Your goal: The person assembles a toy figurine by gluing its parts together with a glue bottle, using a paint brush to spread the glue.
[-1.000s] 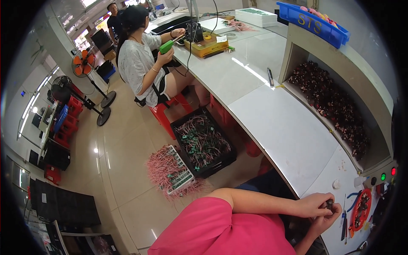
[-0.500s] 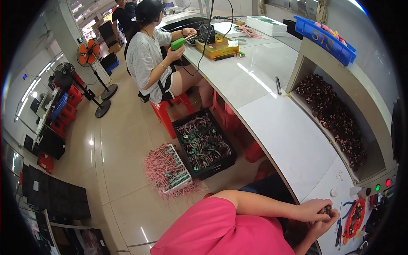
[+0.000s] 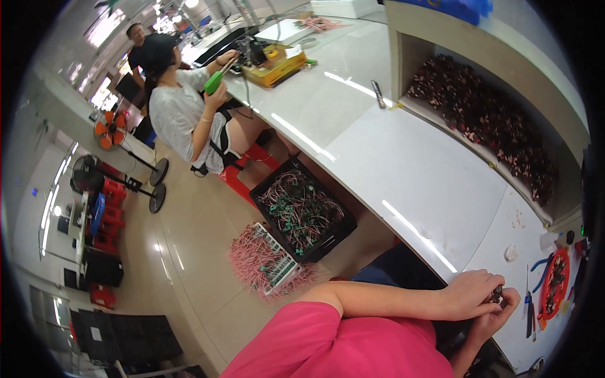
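At the lower right, near the white table's edge, my left hand (image 3: pixel 469 293) and my right hand (image 3: pixel 498 320) meet around a small dark part with light bits (image 3: pixel 496 294). Fingers of both hands are closed on it and cover most of it, so its exact kind is hidden. Just right of my hands lie thin hand tools (image 3: pixel 529 315) and blue-handled pliers (image 3: pixel 537 275). Beside these is a red oval tray (image 3: pixel 566 277) with several small dark and light parts in it.
A shelf box (image 3: pixel 403 66) at the right holds a heap of small dark parts (image 3: pixel 485 120). On the white table (image 3: pixel 416 170) lies a marker-like object (image 3: pixel 379 94). Black crate (image 3: pixel 343 230) with wired parts stands on the floor. A seated co-worker (image 3: pixel 179 116) holds a green tool.
The view has tilted and shifted, so the shelf box and table sit differently in it. Both hands stay together around the small dark part.
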Demonstrator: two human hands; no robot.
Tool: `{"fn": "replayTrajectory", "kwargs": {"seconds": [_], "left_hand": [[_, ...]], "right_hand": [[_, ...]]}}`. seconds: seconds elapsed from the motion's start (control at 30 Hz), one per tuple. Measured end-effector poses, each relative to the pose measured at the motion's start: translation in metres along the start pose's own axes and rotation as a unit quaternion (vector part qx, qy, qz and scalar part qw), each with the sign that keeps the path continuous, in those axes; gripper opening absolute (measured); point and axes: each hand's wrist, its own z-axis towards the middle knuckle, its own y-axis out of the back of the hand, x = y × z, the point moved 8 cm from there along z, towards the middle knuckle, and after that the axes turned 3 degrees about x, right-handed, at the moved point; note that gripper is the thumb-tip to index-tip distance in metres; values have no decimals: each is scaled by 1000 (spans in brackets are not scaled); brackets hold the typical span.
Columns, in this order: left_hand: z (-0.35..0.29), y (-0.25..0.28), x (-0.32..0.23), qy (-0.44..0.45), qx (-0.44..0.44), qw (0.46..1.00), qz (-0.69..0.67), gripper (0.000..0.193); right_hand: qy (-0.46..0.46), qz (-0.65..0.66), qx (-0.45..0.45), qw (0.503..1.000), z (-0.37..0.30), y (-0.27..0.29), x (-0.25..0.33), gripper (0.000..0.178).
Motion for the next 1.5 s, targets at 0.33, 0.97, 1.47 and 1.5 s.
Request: {"fn": "replayTrajectory", "kwargs": {"seconds": [0.33,0.97,1.47,1.5], "left_hand": [[13,4,6,-38,-17,998,38,43],[6,9,7,-41,-9,999,-6,40],[27,-12,2,-10,68,997,-36,37],[26,-11,9,2,60,997,-51,38]], "right_hand": [[-13,-16,16,1000,7,-8,3,31],[11,-28,27,999,5,-12,6,30],[51,-62,36,996,12,10,17,33],[58,-76,68,993,18,3,18,33]]}}
